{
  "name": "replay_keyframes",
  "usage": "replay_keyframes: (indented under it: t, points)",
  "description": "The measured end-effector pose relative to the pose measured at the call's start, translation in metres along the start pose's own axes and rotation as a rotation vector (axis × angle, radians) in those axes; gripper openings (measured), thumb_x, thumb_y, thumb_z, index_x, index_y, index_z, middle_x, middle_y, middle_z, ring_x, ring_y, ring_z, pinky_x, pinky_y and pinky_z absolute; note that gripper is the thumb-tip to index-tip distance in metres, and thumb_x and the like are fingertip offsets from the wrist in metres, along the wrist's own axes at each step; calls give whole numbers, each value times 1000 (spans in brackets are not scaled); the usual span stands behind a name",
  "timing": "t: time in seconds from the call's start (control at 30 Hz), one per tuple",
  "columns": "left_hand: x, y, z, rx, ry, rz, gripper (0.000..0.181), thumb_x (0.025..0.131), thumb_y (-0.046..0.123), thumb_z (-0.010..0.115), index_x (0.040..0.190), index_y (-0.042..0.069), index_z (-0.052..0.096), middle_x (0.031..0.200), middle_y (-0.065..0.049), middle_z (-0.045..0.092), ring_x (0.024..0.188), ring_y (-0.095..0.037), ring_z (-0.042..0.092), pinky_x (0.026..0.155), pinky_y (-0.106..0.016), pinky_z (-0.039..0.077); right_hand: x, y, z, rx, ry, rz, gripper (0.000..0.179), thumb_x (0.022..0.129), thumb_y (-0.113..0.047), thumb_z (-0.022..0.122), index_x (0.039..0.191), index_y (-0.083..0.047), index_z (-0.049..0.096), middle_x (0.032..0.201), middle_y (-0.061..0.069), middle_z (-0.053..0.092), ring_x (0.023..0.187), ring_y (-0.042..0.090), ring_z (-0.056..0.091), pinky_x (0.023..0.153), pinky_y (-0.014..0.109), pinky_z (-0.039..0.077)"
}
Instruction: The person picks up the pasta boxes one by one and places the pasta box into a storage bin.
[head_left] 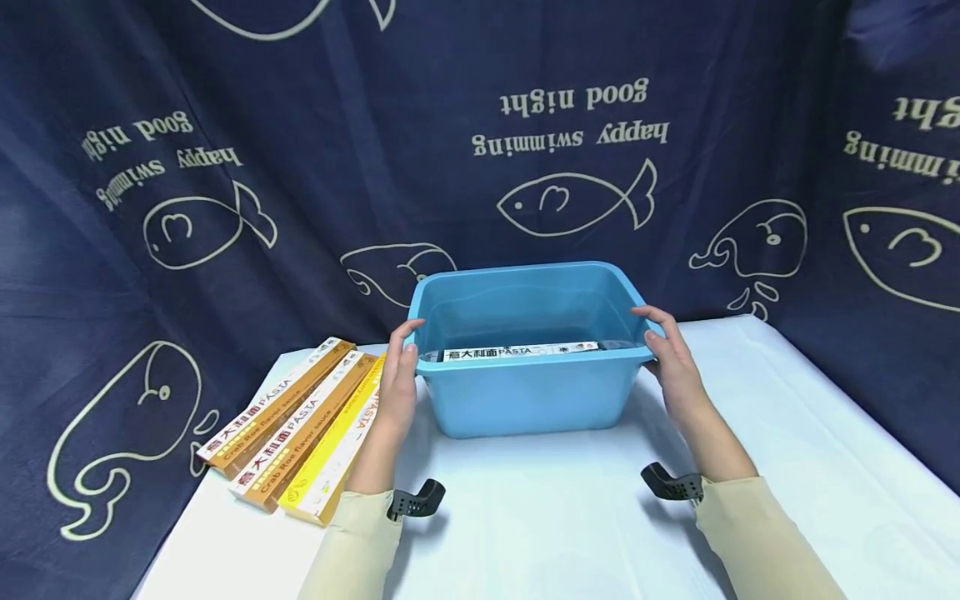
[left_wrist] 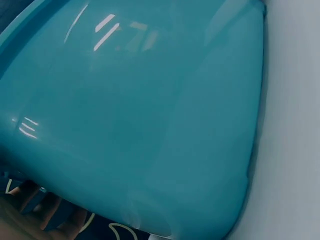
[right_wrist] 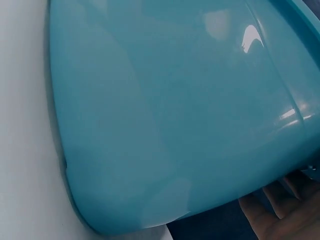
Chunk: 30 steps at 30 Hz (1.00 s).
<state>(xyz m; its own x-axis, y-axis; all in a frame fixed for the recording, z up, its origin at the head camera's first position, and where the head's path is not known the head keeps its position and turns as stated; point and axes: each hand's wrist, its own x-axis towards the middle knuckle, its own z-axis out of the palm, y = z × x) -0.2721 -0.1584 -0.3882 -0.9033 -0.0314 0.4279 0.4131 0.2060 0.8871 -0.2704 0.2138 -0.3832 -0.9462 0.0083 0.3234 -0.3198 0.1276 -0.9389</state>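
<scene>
A light blue plastic tub (head_left: 528,400) stands on the white-covered table, its front long wall towards me. My left hand (head_left: 400,379) holds the tub's left end, thumb and index finger at the rim. At the opposite end my right hand (head_left: 673,367) grips the rim the same way. Both wrist views show the other fingers under the rim, outside the tub wall (left_wrist: 135,115). Inside, a white pasta box (head_left: 517,351) lies lengthwise behind the front rim; its lower part is hidden.
Left of the tub, two brown-and-white pasta boxes (head_left: 277,400) and a yellow-and-white one (head_left: 330,467) lie slanted side by side, partly behind my left forearm. A dark blue curtain (head_left: 570,92) with fish drawings hangs behind the table. Each wrist wears a black band (head_left: 417,500).
</scene>
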Motion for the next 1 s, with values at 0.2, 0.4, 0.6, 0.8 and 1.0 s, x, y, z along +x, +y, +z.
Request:
replay_keyframes:
  t: [0.2,0.4,0.6,0.8,1.0]
  points:
    - [-4,7,-3,10,-3,-65,44,104,36,32,146,29,42,161,1,31,150,-24,28,120,-59,24,-3,2,1,-19,-6,6,46,105,-32,33,150,-22,35,168,8,10,155,40,10,117,73,14]
    - [-4,12,-10,30,-60,-128,42,106,36,33,147,32,40,164,3,27,151,-25,27,120,-61,25,-4,2,0,11,3,7,46,105,-30,33,150,-21,34,168,7,10,155,39,11,117,73,14]
    - [-3,22,-17,27,-86,-158,42,106,29,40,148,23,39,158,-9,34,143,-34,42,115,-56,37,-5,1,-1,12,8,15,47,105,-32,33,151,-24,34,169,7,9,155,39,10,117,72,13]
    - [-8,29,-28,69,-78,-167,48,106,30,45,150,16,32,153,-12,38,139,-34,46,114,-53,41,-5,2,-1,-4,11,9,47,105,-34,33,152,-25,33,169,8,9,155,40,11,117,73,13]
    - [-20,34,-46,234,-81,-180,49,106,35,44,151,19,32,156,-7,38,139,-32,45,113,-52,39,-4,2,-2,-12,7,1,48,105,-34,33,152,-24,32,168,8,10,155,40,11,116,73,14]
